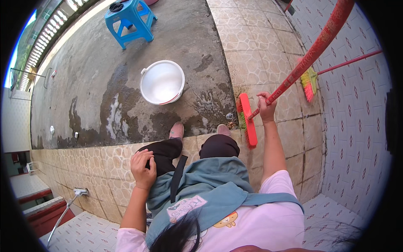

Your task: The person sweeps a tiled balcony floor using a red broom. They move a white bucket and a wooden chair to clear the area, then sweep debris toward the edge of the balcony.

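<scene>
My right hand [265, 108] is wrapped round the red handle [308, 59] of a broom, low down near its head. The broom's orange-red head [248, 119] rests over the tiled strip beside the concrete edge, green bristles showing on its left. My left hand [143, 169] lies against my dark trouser leg, fingers loosely bent and holding nothing. Ahead of my feet stands a white bucket [162, 82] on the wet concrete, with pale liquid or foam inside. Foamy patches [114, 117] lie on the concrete to its left and right.
A blue plastic stool [130, 21] with a dark item on top stands farther off. Another broom [310, 82] with yellow and pink bristles leans by the tiled wall [352, 109] at right. A long-handled mop or squeegee [79, 192] lies at the lower left.
</scene>
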Tool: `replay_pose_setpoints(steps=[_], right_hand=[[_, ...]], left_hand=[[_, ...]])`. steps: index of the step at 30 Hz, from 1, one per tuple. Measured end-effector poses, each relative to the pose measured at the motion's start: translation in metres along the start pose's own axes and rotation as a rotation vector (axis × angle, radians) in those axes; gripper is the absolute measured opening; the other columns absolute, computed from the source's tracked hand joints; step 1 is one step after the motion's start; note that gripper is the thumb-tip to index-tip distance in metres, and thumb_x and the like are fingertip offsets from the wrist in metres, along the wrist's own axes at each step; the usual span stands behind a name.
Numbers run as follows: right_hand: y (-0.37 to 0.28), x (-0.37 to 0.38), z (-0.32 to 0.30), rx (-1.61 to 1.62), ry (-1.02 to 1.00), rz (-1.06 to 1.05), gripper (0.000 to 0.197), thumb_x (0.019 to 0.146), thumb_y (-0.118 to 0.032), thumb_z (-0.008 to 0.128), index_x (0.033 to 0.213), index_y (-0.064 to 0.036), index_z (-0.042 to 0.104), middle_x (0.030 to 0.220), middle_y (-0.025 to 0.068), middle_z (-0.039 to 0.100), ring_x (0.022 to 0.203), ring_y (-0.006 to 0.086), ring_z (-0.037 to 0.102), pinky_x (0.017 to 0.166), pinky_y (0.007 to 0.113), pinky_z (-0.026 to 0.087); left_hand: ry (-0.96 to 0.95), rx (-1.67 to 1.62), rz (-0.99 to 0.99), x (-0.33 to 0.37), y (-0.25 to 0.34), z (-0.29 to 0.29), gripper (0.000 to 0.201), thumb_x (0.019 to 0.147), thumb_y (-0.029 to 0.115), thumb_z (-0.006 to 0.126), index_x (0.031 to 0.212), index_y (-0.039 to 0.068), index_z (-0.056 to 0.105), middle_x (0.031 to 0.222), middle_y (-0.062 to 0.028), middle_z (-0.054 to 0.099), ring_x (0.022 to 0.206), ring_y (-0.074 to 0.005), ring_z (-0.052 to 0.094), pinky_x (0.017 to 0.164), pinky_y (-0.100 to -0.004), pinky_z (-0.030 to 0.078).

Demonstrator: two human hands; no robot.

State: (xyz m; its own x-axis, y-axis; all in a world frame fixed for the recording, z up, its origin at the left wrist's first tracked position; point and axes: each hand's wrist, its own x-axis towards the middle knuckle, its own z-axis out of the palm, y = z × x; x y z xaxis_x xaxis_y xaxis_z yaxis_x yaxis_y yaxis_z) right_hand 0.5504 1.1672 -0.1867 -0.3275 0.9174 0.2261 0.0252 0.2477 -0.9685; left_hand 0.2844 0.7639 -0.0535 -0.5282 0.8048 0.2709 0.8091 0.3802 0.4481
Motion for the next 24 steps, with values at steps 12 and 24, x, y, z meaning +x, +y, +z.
replay_pose_setpoints(steps=[12, 24], right_hand=[[0.026, 0.065, 0.005, 0.144, -0.106, 0.3, 0.009, 0.082, 0.0, 0.049, 0.078, -0.0008, 0.057, 0.052, -0.0034, 0.04, 0.04, 0.0059, 0.037, 0.039, 0.021, 0.032], [-0.031, -0.079, -0.074, -0.002, -0.053, 0.506, 0.008, 0.084, 0.0, 0.047, 0.081, 0.0001, 0.054, 0.051, -0.0035, 0.038, 0.04, 0.0058, 0.035, 0.039, 0.022, 0.032]], left_hand=[[-0.012, 0.008, -0.063, 0.004, -0.004, 0.001, 0.007, 0.076, 0.002, 0.06, 0.081, 0.005, 0.062, 0.089, -0.0072, 0.067, 0.096, -0.0251, 0.063, 0.095, -0.0413, 0.042], [-0.021, -0.017, -0.057, 0.003, -0.005, 0.002, 0.007, 0.075, 0.004, 0.06, 0.082, 0.006, 0.063, 0.089, -0.0061, 0.067, 0.096, -0.0245, 0.063, 0.096, -0.0409, 0.041]])
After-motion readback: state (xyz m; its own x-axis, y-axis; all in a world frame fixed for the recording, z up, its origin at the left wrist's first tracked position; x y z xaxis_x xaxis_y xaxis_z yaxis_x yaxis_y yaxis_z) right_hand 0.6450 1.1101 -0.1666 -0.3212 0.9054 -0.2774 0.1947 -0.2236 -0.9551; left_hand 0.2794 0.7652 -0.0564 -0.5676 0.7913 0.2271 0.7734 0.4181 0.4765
